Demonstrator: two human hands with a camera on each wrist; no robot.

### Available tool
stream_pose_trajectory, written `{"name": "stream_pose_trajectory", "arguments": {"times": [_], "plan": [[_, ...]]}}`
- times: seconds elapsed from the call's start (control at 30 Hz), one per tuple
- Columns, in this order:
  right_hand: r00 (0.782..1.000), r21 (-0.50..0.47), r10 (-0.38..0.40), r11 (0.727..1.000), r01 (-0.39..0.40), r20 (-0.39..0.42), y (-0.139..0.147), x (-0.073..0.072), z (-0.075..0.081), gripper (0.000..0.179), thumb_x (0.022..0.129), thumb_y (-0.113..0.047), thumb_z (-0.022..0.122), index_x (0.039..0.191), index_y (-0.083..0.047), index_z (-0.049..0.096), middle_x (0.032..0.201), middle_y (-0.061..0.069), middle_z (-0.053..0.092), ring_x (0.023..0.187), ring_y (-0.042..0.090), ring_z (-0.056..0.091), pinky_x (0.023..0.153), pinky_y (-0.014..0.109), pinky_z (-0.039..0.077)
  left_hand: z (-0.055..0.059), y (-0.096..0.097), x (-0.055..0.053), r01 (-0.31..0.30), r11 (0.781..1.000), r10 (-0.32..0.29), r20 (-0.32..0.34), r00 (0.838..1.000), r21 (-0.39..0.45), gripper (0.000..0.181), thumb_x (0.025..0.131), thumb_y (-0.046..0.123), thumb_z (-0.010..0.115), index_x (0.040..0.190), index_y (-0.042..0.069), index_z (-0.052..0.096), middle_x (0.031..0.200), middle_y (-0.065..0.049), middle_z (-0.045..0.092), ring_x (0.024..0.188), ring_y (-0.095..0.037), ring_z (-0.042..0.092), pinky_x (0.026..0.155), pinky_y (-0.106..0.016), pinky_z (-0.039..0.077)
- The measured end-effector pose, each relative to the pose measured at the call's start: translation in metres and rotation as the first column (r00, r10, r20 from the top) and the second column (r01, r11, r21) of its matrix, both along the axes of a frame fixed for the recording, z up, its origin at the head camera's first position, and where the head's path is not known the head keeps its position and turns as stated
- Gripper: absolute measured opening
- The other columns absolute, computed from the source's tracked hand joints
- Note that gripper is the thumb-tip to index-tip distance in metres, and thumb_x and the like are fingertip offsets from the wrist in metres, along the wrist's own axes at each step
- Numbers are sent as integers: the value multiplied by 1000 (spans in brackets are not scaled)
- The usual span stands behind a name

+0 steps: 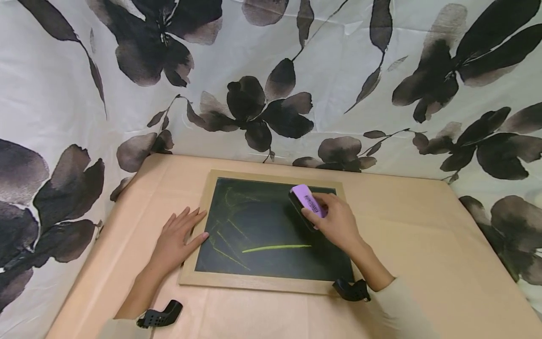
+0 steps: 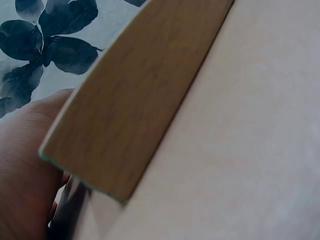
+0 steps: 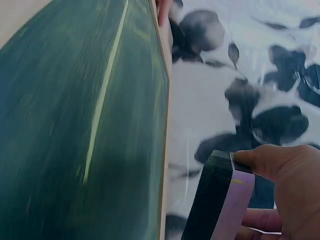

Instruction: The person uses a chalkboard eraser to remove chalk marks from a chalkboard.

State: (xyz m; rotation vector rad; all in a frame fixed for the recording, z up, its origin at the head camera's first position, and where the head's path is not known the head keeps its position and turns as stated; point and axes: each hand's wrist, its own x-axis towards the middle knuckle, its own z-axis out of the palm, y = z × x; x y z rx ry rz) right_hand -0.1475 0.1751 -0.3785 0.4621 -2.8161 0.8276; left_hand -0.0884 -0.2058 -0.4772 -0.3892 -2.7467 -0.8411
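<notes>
A small chalkboard [image 1: 262, 212] in a light wooden frame [image 1: 262, 281] lies on the table. One bright yellow chalk line [image 1: 277, 247] crosses its lower middle, and fainter yellow strokes [image 1: 230, 252] and smudges mark its left side. My left hand [image 1: 175, 242] rests at the frame's left edge with fingers extended, the thumb reaching over the wood to the board's rim. Over the board's upper right, my right hand [image 1: 340, 221] grips a purple chalkboard eraser [image 1: 308, 198] between thumb and fingers. In the right wrist view the eraser [image 3: 220, 200] is tilted, its dark felt side facing the board.
Light tan paper [image 1: 406, 245] covers the table around the board. Behind and along the sides hangs a white cloth [image 1: 338, 70] with dark flower prints. Each wrist wears a black camera band, the left one [image 1: 161, 316] lying low in front of the board.
</notes>
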Motion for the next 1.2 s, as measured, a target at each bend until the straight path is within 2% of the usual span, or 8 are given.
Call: {"name": "stream_pose_trajectory", "arguments": {"times": [0.23, 0.53, 0.77, 1.03, 1.2], "plan": [[997, 41, -58, 998, 56, 54, 34, 10, -11, 54, 85, -36, 72, 124, 1, 61, 103, 15, 63, 80, 25, 58, 63, 35, 48, 0, 1, 1, -7, 1000, 7, -1, 1000, 7, 60, 89, 39, 65, 141, 13, 49, 144, -15, 44, 138, -37, 28, 112, -55, 12], [996, 98, -67, 993, 60, 67, 45, 26, -29, 53, 83, -34, 74, 122, 1, 63, 96, 11, 62, 71, 19, 53, 56, 29, 43, -1, 3, 1, -11, 1000, 11, 1, 1000, 17, 60, 90, 38, 65, 141, 14, 49, 144, -16, 45, 138, -37, 28, 112, -56, 12], [998, 114, -60, 992, 60, -4, 45, 32, -39, 50, 81, -33, 76, 116, 2, 66, 88, 9, 62, 65, 16, 52, 52, 29, 42, 1, 5, 1, -13, 1000, 13, 4, 1000, 14, 59, 89, 38, 65, 141, 13, 50, 143, -16, 45, 138, -37, 28, 112, -56, 12], [995, 133, -85, 987, 92, -55, 34, 34, -40, 49, 78, -31, 78, 109, 6, 68, 87, 13, 66, 64, 20, 56, 51, 33, 44, 2, 7, 1, -9, 1000, 9, 10, 1000, 24, 59, 90, 38, 65, 141, 13, 49, 143, -16, 45, 138, -38, 29, 112, -55, 12], [996, 136, -53, 989, 63, -75, 26, 36, -38, 47, 78, -29, 78, 107, 7, 69, 87, 14, 67, 65, 22, 59, 53, 34, 47, 2, 7, 0, -13, 1000, 12, 6, 1000, 19, 59, 90, 38, 65, 141, 13, 49, 143, -16, 45, 138, -37, 29, 112, -55, 12]]}}
